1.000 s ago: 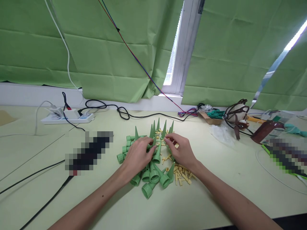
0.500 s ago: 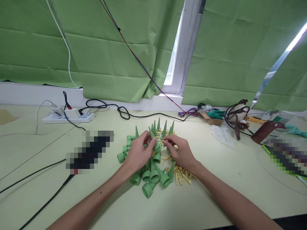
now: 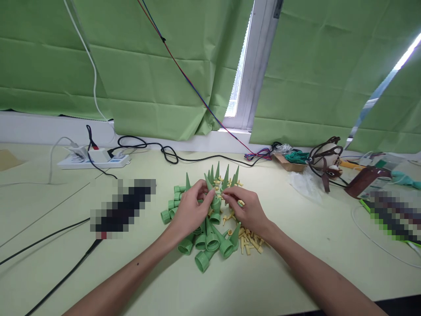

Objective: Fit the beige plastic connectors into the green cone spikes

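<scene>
A heap of green plastic cone spikes (image 3: 210,239) lies on the pale green table (image 3: 230,289), mixed with small yellow plastic pieces (image 3: 249,242). My left hand (image 3: 190,210) rests on the heap, thumb and fingers pinched round the tip of a green cone spike (image 3: 209,184). My right hand (image 3: 247,208) is just to the right of it, fingers curled in a pinch at the same spot, touching the cones and yellow pieces. What sits between the right fingertips is too small to make out.
A white power strip (image 3: 94,161) with plugs and black cables (image 3: 164,153) lies at the back left. Blurred dark objects sit left (image 3: 121,210) and right (image 3: 393,213). Clutter, including a brown strap bundle (image 3: 324,160) and plastic bag (image 3: 304,181), fills the back right. Green curtains hang behind.
My left hand has lifted from lying on the cones and pinched a cone tip. My right hand has edged left toward it. The heap stays in place.
</scene>
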### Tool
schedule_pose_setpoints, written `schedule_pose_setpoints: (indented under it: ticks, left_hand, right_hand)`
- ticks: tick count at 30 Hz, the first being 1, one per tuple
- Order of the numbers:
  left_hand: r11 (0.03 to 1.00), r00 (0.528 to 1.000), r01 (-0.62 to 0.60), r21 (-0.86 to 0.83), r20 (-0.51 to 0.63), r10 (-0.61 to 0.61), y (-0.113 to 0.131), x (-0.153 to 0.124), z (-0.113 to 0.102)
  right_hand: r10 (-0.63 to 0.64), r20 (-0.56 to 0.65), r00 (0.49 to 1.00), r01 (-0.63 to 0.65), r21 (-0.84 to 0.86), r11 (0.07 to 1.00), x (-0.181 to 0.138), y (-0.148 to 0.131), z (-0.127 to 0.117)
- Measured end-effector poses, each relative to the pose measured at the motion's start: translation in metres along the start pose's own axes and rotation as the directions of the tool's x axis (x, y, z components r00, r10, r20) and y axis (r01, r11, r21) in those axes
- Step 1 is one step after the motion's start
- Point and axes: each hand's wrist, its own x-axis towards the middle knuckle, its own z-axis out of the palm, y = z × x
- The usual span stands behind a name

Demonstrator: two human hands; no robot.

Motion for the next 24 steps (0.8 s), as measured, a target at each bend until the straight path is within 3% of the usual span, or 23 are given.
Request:
schedule_pose_setpoints:
  ticks: [24]
  left_hand:
    - [0.979,0.996,0.065,-0.193,0.07,-0.052,0.0039,-0.0016,0.0012]
  right_hand:
    - [0.001,0.031,1.0,-0.001,-0.013,1.0,-0.0002,-0.0056,-0.0009]
